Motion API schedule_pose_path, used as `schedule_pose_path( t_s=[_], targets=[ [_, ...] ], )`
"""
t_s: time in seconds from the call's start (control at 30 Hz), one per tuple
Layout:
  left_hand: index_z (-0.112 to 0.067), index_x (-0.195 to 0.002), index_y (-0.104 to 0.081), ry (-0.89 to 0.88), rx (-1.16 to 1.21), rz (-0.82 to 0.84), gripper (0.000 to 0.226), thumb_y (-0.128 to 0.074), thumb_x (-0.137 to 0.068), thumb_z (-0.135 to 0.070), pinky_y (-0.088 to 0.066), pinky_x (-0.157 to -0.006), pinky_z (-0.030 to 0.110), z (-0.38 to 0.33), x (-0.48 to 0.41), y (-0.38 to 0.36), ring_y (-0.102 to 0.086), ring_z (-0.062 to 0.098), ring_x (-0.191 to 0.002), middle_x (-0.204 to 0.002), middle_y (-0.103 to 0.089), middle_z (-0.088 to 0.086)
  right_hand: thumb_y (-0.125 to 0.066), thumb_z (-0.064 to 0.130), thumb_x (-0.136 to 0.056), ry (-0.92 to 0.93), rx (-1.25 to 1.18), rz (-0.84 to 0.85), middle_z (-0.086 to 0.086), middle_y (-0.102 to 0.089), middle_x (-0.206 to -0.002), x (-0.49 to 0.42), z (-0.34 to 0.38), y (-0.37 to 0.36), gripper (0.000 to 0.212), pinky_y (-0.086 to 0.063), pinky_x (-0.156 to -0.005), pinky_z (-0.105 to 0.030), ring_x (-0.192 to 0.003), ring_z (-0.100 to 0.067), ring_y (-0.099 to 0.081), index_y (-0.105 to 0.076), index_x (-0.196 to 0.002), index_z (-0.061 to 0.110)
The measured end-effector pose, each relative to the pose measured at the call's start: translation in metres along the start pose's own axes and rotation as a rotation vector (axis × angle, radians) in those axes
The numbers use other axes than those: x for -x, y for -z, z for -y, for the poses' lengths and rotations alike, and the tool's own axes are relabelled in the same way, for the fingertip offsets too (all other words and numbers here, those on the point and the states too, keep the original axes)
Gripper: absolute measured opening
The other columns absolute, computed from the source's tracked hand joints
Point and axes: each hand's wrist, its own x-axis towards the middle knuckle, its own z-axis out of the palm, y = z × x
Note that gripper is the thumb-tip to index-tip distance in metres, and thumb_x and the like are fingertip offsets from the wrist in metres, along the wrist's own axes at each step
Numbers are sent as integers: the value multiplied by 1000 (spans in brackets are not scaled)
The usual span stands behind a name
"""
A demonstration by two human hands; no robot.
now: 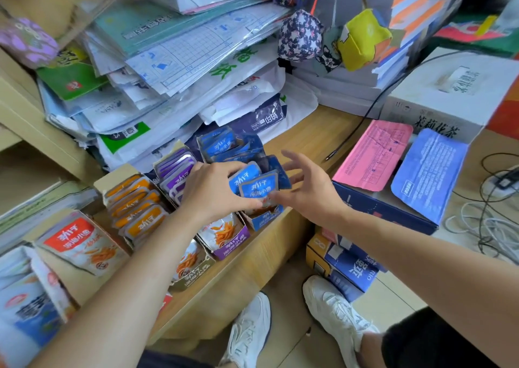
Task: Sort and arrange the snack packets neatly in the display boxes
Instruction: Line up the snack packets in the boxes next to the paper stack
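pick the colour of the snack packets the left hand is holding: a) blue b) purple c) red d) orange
a: the left hand grips blue packets just above the blue display box.

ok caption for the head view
Left hand holds blue snack packets at the blue display box, right hand open.

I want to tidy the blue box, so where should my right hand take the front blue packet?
I'd pinch its free right edge, coming from the right: the front blue packet stands upright, the left hand holds its left side, and the open right hand is beside that edge.
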Motion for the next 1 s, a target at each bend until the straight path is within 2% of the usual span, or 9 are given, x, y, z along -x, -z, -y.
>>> schedule_pose_path(
  t_s=[0.07, 0.17, 0.33, 0.5, 0.63, 0.8, 0.9, 0.93, 1.0],
  targets=[
    [-47, -117, -66, -51, 63, -20, 78, -82, -46, -76, -47, -97, 40, 3, 8, -1, -63, 4, -100, -98, -69, -27, -85, 24, -78, 102, 44, -36, 10, -57, -123, 1, 3, 0, 81, -59, -72, -26, -98, -10, -60, -43, -147, 32],
    [-41, -116, -70, -145, 165, -56, 75, -84, -49, -71, -49, -98, 41, 11, 17, 4, -66, -9, -89, -96, -71, -28, -82, 17, -80, 149, 129, -3, 9, -62, -119, 4, 5, -5, 66, -60, -73, -33, -93, -9, -61, -54, -139, 30],
    [-38, -96, -76, -217, -73, -223, 58, -62, -60, -81, -37, -89, 34, 13, 28, 3, -63, 9, -82, -79, -70, -24, -80, 11, -79, 174, 156, 7, 6, -64, -116, 6, 7, -8, 59, -59, -72, -33, -88, -11, -61, -60, -132, 28],
    [-36, -100, -78, -213, -227, -272, 50, -76, -62, -69, -33, -82, 34, 7, 33, -11, -42, 19, -85, -75, -73, -5, -81, 9, -78, 179, 148, -1, 6, -65, -113, 6, 7, -8, 57, -55, -70, -21, -87, -8, -60, -63, -128, 30],
    [-29, -89, -81, -222, -130, -332, 27, -90, -68, -43, -27, -77, 30, 7, 28, -16, -43, 22, -81, -63, -72, -6, -81, 15, -80, 164, 141, -2, 7, -64, -110, 3, 8, -7, 52, -51, -67, -13, -86, -8, -61, -63, -126, 30],
    [-31, -84, -81, -117, 74, -310, 10, -86, -76, -35, -38, -77, 34, 13, 28, -16, -41, 23, -96, -60, -59, -17, -79, 21, -85, 132, 127, -17, 11, -67, -106, 1, 9, -6, 39, -49, -62, -9, -88, -5, -63, -64, -120, 29],
    [-29, -79, -78, -104, 195, -297, 8, -84, -79, -35, -43, -75, 31, 14, 26, -12, -52, 12, -80, -53, -55, -21, -77, 28, -87, 128, 107, -22, 12, -68, -105, 1, 11, -5, 35, -53, -62, -12, -89, -5, -65, -65, -119, 28],
    [-23, -78, -78, -102, 261, -302, 10, -84, -80, -30, -44, -70, 22, 13, 26, -10, -53, 1, -68, -50, -53, -19, -76, 32, -88, 126, 96, -28, 12, -68, -106, 0, 13, -4, 36, -53, -62, -13, -90, -5, -65, -65, -121, 26],
    [-10, -79, -78, -87, 351, -294, 12, -84, -81, -21, -40, -60, 8, 10, 25, -5, -54, -8, -50, -54, -57, -18, -75, 35, -88, 126, 87, -36, 12, -67, -108, -2, 15, -2, 40, -52, -61, -11, -90, -3, -64, -63, -125, 24]
  ],
)
